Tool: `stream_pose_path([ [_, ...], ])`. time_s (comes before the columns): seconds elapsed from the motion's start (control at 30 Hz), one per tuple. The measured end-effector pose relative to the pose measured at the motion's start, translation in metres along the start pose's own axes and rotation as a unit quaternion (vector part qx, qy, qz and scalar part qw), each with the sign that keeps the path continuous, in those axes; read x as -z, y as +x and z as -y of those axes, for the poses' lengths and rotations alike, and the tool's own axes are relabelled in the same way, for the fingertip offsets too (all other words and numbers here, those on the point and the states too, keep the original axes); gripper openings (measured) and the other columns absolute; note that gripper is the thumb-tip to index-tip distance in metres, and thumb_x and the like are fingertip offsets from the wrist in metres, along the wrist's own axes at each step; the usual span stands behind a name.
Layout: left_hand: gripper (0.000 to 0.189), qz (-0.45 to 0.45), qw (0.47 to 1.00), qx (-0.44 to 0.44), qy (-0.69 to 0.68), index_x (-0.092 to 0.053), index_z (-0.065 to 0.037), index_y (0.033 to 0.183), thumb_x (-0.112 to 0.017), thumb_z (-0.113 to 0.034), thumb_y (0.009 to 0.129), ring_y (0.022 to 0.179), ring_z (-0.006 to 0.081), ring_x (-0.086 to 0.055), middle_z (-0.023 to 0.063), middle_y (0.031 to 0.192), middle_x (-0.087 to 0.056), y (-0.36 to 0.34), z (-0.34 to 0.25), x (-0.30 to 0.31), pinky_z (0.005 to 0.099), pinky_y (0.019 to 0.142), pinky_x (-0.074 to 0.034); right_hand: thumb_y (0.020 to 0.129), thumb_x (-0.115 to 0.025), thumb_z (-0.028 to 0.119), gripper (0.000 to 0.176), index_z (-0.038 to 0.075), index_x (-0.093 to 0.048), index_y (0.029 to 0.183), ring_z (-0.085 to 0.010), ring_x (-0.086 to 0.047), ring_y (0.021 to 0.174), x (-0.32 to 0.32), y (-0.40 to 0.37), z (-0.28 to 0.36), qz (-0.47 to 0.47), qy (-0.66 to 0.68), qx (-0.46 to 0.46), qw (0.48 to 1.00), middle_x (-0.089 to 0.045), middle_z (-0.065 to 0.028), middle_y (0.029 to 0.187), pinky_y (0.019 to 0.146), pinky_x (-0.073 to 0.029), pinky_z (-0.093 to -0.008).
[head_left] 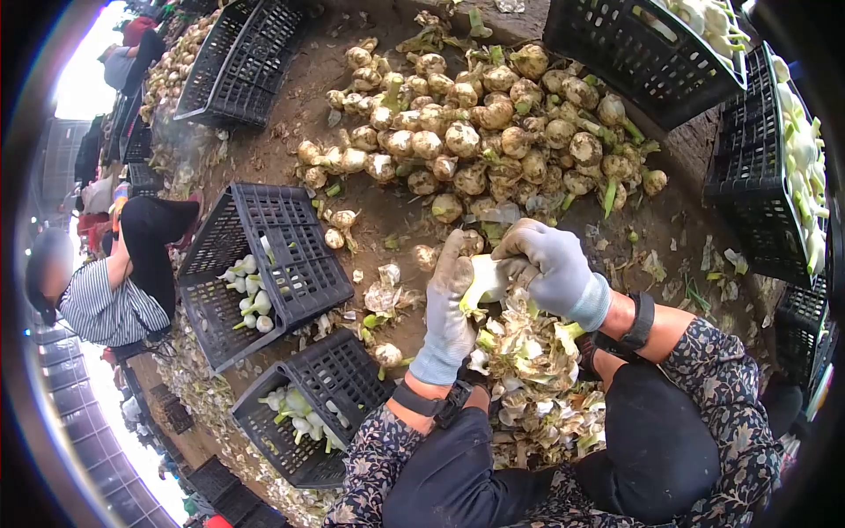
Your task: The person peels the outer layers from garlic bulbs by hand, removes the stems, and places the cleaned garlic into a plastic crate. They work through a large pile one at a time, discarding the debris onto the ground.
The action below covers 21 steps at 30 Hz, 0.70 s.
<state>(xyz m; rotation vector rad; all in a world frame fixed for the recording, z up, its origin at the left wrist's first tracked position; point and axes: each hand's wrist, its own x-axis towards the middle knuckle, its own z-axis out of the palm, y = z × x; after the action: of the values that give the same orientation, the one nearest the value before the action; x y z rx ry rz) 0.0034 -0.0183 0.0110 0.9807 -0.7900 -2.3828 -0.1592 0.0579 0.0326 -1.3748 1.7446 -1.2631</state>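
Note:
A white garlic bulb [484, 278] with a short green stem is held up between my two gloved hands. My left hand [451, 299] grips it from the left, fingers pointing up and thumb along the stem side. Curled against the bulb's upper right is my right hand [556, 271], its fingertips pinched on the outer skin; exactly what lies under them is partly hidden. Below the hands, a heap of papery garlic peelings [528, 356] lies between my legs. Beyond them spreads a large pile of soil-stained, unpeeled garlic bulbs [462, 139].
On my left, two tipped black crates [304, 251] [330, 378] hold cleaned white garlic. Black crates [647, 62] [748, 176] with garlic stand at the upper right. A person in a striped shirt [119, 304] sits at far left. Another crate [238, 66] stands at upper left.

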Motion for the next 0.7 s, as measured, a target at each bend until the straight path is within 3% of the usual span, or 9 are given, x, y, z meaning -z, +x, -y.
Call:
stream_pose_path([
  [0.03,0.064,0.012,1.0,0.001,-0.011,-0.027,-0.011,0.146,-0.057,-0.026,0.092,0.083,0.0153,-0.063,0.0095,0.11,-0.061,0.0,0.0,0.001,0.0249,0.056,-0.054,0.082,-0.068,0.006,0.014,0.001,-0.063,0.094,-0.0206,-0.064,0.073,-0.002,0.001,0.001,-0.001,0.0,0.0,1.0,-0.064,-0.0129,0.083,0.067,-0.051,-0.0304],
  [0.1,0.067,0.041,0.998,-0.002,0.038,-0.027,-0.011,0.146,-0.059,-0.028,0.09,0.084,0.0159,-0.064,0.0105,0.11,-0.06,-0.002,-0.002,-0.002,0.0261,0.057,-0.055,0.087,-0.064,0.008,0.011,-0.001,-0.059,0.088,-0.0147,-0.057,0.064,-0.004,0.004,0.004,0.0,0.108,-0.178,0.978,-0.059,-0.0078,0.073,0.058,-0.047,-0.0299],
  [0.2,0.083,0.106,0.992,0.053,0.037,-0.023,-0.011,0.148,-0.068,-0.037,0.084,0.087,0.0177,-0.065,0.0126,0.109,-0.06,-0.003,-0.005,-0.004,0.0305,0.064,-0.057,0.089,-0.06,0.009,0.011,-0.002,-0.06,0.089,-0.0165,-0.059,0.064,-0.008,0.011,-0.003,0.017,0.08,-0.191,0.978,-0.061,-0.0128,0.074,0.058,-0.047,-0.0305],
  [0.27,0.095,0.146,0.983,-0.001,0.113,-0.013,-0.007,0.15,-0.074,-0.033,0.081,0.091,0.0143,-0.062,0.0098,0.114,-0.059,-0.004,-0.007,-0.015,0.0278,0.073,-0.055,0.088,-0.061,0.016,0.016,0.0,-0.061,0.091,-0.0239,-0.062,0.068,-0.011,0.012,-0.02,0.05,0.089,-0.255,0.962,-0.063,-0.0135,0.077,0.063,-0.05,-0.0346],
  [0.33,0.097,0.215,0.971,0.067,0.081,-0.018,-0.003,0.149,-0.076,-0.036,0.079,0.093,0.0136,-0.061,0.0085,0.119,-0.057,-0.011,-0.004,-0.02,0.0265,0.075,-0.053,0.085,-0.063,0.024,0.022,0.005,-0.063,0.097,-0.0317,-0.064,0.077,-0.032,0.004,-0.069,0.107,-0.054,-0.127,0.985,-0.065,-0.0151,0.083,0.07,-0.051,-0.0383],
  [0.43,0.08,0.17,0.974,0.057,0.14,-0.032,0.0,0.143,-0.069,-0.039,0.085,0.089,0.0158,-0.063,0.0114,0.114,-0.06,-0.007,0.005,-0.013,0.0259,0.07,-0.055,0.082,-0.062,0.026,0.028,0.011,-0.063,0.106,-0.0344,-0.062,0.095,-0.019,0.002,-0.072,0.197,-0.137,-0.111,0.964,-0.065,-0.0145,0.099,0.082,-0.05,-0.0389],
  [0.53,0.057,0.02,0.991,0.101,0.091,-0.053,0.002,0.124,-0.05,-0.046,0.094,0.048,0.0166,-0.063,0.0122,0.08,-0.068,0.001,-0.005,-0.008,0.0184,0.035,-0.046,0.082,-0.064,0.022,0.053,0.012,-0.05,0.132,-0.034,-0.057,0.107,0.007,0.0,-0.068,0.163,-0.098,-0.137,0.972,-0.057,-0.0197,0.117,0.09,-0.048,-0.0368],
  [0.63,0.053,-0.028,0.984,0.088,0.154,-0.055,0.002,0.121,-0.049,-0.044,0.096,0.05,0.0148,-0.063,0.0123,0.081,-0.068,0.012,-0.001,0.011,0.0186,0.036,-0.046,0.08,-0.068,0.023,0.066,0.01,-0.041,0.139,-0.0367,-0.046,0.122,0.023,0.003,-0.025,0.178,-0.047,0.039,0.982,-0.046,-0.0217,0.132,0.099,-0.042,-0.0411],
  [0.7,0.031,-0.087,0.965,0.006,0.248,-0.061,0.003,0.116,-0.045,-0.016,0.097,0.058,0.0108,-0.062,0.0088,0.086,-0.068,0.017,0.007,0.011,0.0221,0.049,-0.051,0.079,-0.072,0.028,0.067,0.009,-0.044,0.138,-0.0374,-0.04,0.128,0.014,0.01,-0.002,0.212,0.016,0.096,0.972,-0.042,-0.0206,0.138,0.106,-0.037,-0.0438],
])
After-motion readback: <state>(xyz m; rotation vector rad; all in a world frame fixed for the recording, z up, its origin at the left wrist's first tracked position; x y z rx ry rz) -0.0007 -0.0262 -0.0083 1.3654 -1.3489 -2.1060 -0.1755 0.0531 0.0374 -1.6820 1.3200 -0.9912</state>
